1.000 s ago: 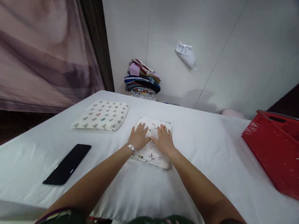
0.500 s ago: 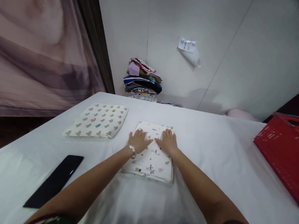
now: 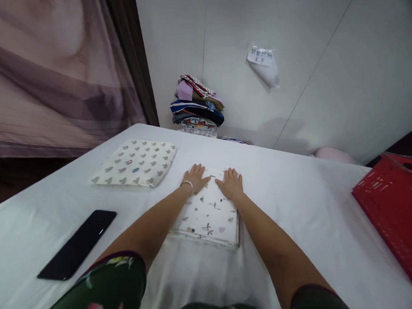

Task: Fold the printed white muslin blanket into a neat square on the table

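A white cloth with small printed figures (image 3: 210, 216) lies folded into a flat rectangle on the white-covered table (image 3: 287, 202). Both palms rest on its far part. My left hand (image 3: 195, 177) is at the far left corner, fingers spread, a bracelet round the wrist. At the far right corner lies my right hand (image 3: 231, 183), its fingers also apart. The thumbs point towards each other with a gap between them. Neither hand grips anything. To the left is another folded cloth with grey mushroom-like prints (image 3: 138, 163).
A black phone (image 3: 79, 244) lies at the front left. On the right stands a red bag or box (image 3: 396, 210). Folded clothes (image 3: 198, 108) are stacked beyond the far edge, by the wall. A pink curtain (image 3: 56, 68) hangs at the left.
Both hands have slid away from me over the folded cloth to its far edge, uncovering more of its middle. The view has shifted slightly.
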{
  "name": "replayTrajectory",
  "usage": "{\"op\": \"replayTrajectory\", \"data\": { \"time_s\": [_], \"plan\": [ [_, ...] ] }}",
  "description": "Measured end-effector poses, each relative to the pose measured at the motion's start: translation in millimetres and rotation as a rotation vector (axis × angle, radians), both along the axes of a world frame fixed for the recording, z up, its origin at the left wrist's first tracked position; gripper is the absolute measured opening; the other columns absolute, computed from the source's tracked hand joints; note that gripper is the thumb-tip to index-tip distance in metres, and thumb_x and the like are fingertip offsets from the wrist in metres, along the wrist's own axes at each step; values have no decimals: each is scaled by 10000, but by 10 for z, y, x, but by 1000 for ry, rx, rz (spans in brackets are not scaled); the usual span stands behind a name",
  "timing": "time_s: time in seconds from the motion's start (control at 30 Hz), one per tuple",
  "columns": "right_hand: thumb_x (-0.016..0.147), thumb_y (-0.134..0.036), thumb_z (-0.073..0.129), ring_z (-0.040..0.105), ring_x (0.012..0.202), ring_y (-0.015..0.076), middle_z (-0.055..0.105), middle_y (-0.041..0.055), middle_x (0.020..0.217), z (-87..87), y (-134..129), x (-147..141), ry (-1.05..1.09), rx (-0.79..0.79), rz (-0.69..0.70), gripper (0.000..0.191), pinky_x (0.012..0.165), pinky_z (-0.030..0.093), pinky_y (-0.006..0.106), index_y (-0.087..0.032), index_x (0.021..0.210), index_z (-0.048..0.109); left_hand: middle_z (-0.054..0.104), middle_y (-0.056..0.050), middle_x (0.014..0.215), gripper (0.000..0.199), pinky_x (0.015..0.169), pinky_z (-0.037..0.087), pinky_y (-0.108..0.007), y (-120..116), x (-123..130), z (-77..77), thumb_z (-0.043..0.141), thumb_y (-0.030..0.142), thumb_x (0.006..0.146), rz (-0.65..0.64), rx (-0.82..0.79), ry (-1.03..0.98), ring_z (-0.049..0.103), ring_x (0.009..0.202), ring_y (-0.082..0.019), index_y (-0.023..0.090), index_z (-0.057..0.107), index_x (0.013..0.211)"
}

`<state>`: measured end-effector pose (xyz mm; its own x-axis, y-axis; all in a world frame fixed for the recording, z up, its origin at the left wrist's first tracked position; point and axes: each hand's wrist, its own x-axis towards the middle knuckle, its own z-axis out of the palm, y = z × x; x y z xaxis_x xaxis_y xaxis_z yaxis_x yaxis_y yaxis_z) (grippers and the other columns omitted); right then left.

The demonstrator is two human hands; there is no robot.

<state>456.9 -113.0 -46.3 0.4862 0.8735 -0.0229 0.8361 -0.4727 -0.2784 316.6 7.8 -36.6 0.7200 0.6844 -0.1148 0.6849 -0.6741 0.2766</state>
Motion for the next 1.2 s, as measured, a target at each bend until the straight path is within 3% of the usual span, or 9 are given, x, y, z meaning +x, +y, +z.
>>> {"op": "replayTrajectory", "data": {
  "time_s": [0.17, 0.33, 0.43, 0.7, 0.8, 0.87, 0.93, 1.03, 1.2],
  "plan": [
    [856, -492, 339, 36, 1373, 234, 80, 119, 1497, 109, -404, -95, 186, 166, -106, 691, 1086, 104, 410, -96, 1408, 215, 143, -110, 1490, 706, 1075, 231, -346, -159, -312, 143, 332, 528, 823, 109, -59, -104, 155, 1360, -229, 120, 240, 1392],
    [821, -449, 417, 355, 1277, 208, 311, 98, 1433, -93, -1121, -449, 581, 343, -229, 745, 1013, 324, 337, -154, 1437, 120, 404, -153, 1373, 671, 1018, 329, -321, -503, -920, 120, 397, 476, 807, 226, -76, -114, 396, 1250, -235, 76, 324, 1340],
    [810, -411, 458, 432, 1222, 220, 328, 116, 1421, -155, -1397, -665, 745, 417, -267, 777, 954, 395, 335, -149, 1442, 88, 528, -139, 1261, 676, 929, 408, -320, -661, -1171, 116, 389, 511, 799, 318, -152, -107, 529, 1118, -234, 108, 328, 1338],
    [804, -389, 482, 504, 1150, 207, 343, 137, 1409, -154, -1743, -905, 769, 383, -267, 779, 883, 452, 334, -188, 1443, 82, 566, -176, 1179, 741, 868, 428, -392, -929, -1441, 148, 355, 573, 797, 316, -115, -46, 557, 1047, -291, 93, 281, 1356],
    [779, -383, 508, 551, 1077, 202, 413, 136, 1364, -146, -1823, -918, 817, 430, -285, 719, 840, 475, 321, -175, 1410, 233, 541, -165, 1191, 614, 884, 412, -391, -1101, -1410, 185, 367, 488, 826, 228, 140, -153, 519, 1073, -280, 109, 366, 1308],
    [761, -377, 513, 588, 988, 191, 509, 125, 1272, -119, -1837, -887, 817, 482, -300, 602, 786, 493, 303, -153, 1310, 411, 551, -134, 1165, 499, 902, 396, -371, -1282, -1310, 226, 382, 444, 837, 82, 257, -262, 509, 1062, -254, 142, 468, 1226],
    [749, -370, 501, 609, 872, 178, 620, 96, 1087, -79, -1809, -828, 781, 531, -313, 441, 702, 504, 280, -145, 1123, 564, 583, -97, 1094, 407, 885, 399, -349, -1501, -1150, 275, 401, 442, 841, -75, 243, -332, 525, 1010, -224, 178, 558, 1109],
    [726, -330, 499, 598, 667, 143, 655, 43, 787, -23, -1709, -721, 776, 555, -351, 261, 527, 468, 227, -151, 873, 621, 614, -64, 966, 328, 831, 409, -329, -1811, -857, 333, 427, 446, 839, -212, 146, -338, 550, 935, -196, 209, 626, 946],
    [690, -261, 531, 488, 400, 81, 562, -12, 539, -11, -1563, -620, 902, 529, -366, 124, 353, 336, 178, -146, 710, 572, 619, -72, 952, 349, 771, 427, -327, -2031, -470, 308, 485, 483, 780, -160, 71, -198, 574, 897, -210, 192, 612, 924]
  ]
}}
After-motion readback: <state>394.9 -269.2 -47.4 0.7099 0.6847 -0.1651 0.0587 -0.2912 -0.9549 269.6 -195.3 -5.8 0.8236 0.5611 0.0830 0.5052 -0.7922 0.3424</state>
